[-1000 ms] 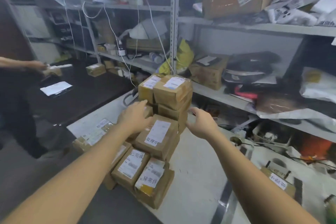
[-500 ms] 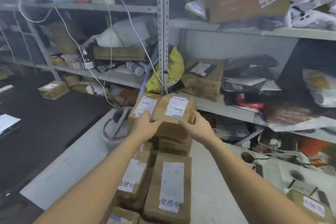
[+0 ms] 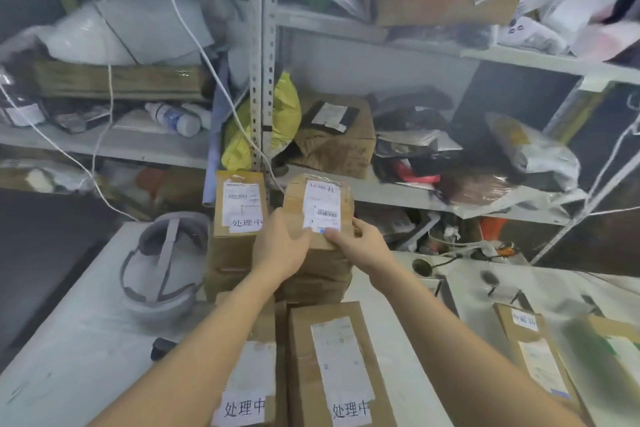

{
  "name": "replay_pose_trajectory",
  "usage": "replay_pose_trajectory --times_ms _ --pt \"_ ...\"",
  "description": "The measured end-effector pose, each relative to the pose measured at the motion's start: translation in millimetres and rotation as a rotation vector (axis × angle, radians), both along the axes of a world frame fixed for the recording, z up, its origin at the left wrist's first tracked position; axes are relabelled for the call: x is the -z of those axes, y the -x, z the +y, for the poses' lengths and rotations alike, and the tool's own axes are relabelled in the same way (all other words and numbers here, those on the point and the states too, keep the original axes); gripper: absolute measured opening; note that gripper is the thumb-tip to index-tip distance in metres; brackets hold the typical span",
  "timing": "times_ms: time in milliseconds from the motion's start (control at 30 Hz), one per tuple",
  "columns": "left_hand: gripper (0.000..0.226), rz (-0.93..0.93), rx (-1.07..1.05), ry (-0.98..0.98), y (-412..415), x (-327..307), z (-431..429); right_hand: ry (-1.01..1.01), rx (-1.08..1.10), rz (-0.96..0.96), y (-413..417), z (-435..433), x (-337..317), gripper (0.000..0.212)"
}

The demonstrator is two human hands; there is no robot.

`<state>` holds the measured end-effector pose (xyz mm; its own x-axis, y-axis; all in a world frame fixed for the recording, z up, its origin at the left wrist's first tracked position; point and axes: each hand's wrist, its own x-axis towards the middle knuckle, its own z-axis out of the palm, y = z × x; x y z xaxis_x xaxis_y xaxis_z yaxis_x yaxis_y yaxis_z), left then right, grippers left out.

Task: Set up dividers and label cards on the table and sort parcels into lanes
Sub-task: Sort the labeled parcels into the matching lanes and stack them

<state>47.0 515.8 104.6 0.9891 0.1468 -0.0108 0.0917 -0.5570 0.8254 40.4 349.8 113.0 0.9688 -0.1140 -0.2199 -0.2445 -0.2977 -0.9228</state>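
A small cardboard parcel (image 3: 320, 208) with a white label tops the right stack at the back of the white table (image 3: 79, 333). My left hand (image 3: 282, 246) grips its left side and my right hand (image 3: 360, 244) holds its near right corner, thumb on the label's edge. Beside it on the left stands a second stack, its top parcel (image 3: 239, 204) labelled 处理中. Two more parcels with 处理中 labels lie in front, one (image 3: 329, 367) under my right forearm, the other (image 3: 252, 381) partly hidden by my left forearm.
A grey headset (image 3: 162, 270) lies left of the stacks. Another labelled parcel (image 3: 533, 350) rests on the table at the right, near cables and small items. Cluttered metal shelves (image 3: 263, 55) rise right behind the table. A dark surface (image 3: 41, 253) lies to the left.
Both hands came in from the stack's sides and closed on the top right parcel. The view turned right and moved closer to the stacks.
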Motion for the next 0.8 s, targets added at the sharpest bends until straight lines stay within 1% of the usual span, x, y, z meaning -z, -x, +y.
replay_pose_trajectory --times_ms 67,133,233,400,500,600,667,800 --pt "0.042 -0.08 0.019 0.038 7 -1 -2 -0.02 0.031 -0.028 7 -3 -1 0.028" --pt "0.045 -0.137 0.032 0.09 12 -3 -5 -0.035 0.047 -0.057 12 -8 -4 0.031" --pt "0.053 -0.158 0.072 0.156 18 -9 -14 -0.061 0.069 -0.094 22 -20 -10 0.037" --pt "0.059 -0.177 0.221 0.206 37 -23 -58 -0.117 0.133 -0.145 56 -70 -20 0.039" --pt "0.059 -0.175 0.285 0.242 58 -27 -101 -0.148 0.177 -0.181 91 -112 -24 0.037" --pt "0.061 -0.218 0.311 0.215 89 -31 -155 -0.14 0.23 -0.22 135 -163 -28 0.037" --pt "0.059 -0.236 0.348 0.189 116 -35 -196 -0.126 0.257 -0.233 167 -203 -29 0.042" --pt "0.054 -0.269 0.406 0.223 181 -39 -293 -0.113 0.303 -0.257 238 -297 -29 0.051"
